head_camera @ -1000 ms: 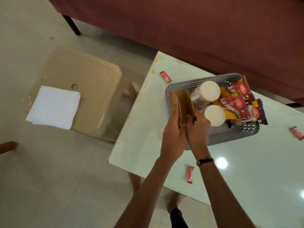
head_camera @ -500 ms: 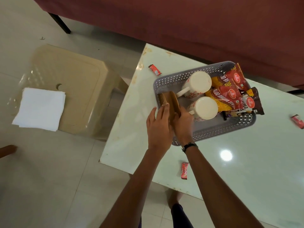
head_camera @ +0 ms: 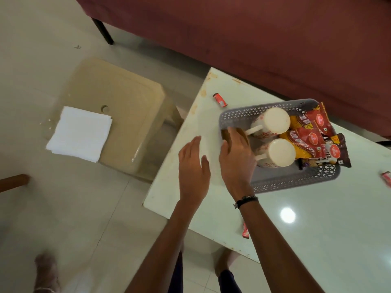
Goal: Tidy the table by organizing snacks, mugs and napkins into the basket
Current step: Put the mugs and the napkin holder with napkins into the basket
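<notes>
Half a second ago both hands were closed around the brown flat pieces [head_camera: 229, 133] at the basket's left end; now the left hand [head_camera: 193, 168] has let go and hangs flat and spread over the bare pale glossy bench [head_camera: 317, 229], just outside the basket wall, its grip released and holding nothing. The right hand [head_camera: 238, 159] has opened too: its fingers lie flat on top of the brown pieces, which have gone lower inside the basket and show only as a dark edge past the fingertips. Whether they are coasters or something else cannot be told.

The grey perforated plastic basket [head_camera: 296, 185] sits on the bench toward the 1 o'clock part of the view. Inside it, two white ceramic mugs with red patterns lie on their sides, one [head_camera: 271, 122] at the far side and one [head_camera: 277, 153] nearer, handles toward the hands. Red and brown snack packets [head_camera: 313, 136] fill the right end and stick out over the rim.

Outside the basket, a small red wrapped sweet [head_camera: 220, 99] lies on the bench at its 11 o'clock; another [head_camera: 245, 231] lies near the bench's near edge, partly hidden by the right forearm; a third [head_camera: 386, 179] is at the 3 o'clock edge. A stack of white paper napkins [head_camera: 80, 133] rests on a beige plastic stool [head_camera: 127, 98] at 9 o'clock, well apart from the basket.
</notes>
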Available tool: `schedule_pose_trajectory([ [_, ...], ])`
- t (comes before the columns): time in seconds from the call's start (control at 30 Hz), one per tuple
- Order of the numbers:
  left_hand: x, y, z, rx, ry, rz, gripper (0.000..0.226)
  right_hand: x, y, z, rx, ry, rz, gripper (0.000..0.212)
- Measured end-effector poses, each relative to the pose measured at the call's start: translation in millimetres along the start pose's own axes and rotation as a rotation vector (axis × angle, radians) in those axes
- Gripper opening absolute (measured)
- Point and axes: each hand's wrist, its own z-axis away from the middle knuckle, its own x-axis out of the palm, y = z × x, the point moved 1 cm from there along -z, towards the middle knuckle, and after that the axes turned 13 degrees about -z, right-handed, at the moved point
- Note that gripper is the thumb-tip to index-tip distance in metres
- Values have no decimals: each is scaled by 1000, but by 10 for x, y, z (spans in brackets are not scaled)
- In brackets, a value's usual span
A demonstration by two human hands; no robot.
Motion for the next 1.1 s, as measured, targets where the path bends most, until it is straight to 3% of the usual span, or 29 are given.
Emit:
schedule_pose_trajectory([
  [0.23,-720,-878,-320,-120,219,-87,48,848,-939,3,-58,-316,-158,38],
  [0.47,-1165,-1780,-517,-269,292,-243,48,1780,-1753,54,-228,-546,-185,42],
  [0.6,-1244,-2089,-586,-302,198,-328,48,2232,-1961,-88,-238,-567,-167,40],
  [0.73,-1243,-2194,-602,-343,153,-270,50,2528,-1949,-254,-153,-590,-156,37],
  [0.93,-1214,-2209,-581,-373,177,-157,50,2710,-1965,-291,-192,-640,-84,48],
  [1.1,-1185,-2247,-591,-393,218,-94,46,2734,-1976,-247,-135,-607,-204,47],
])
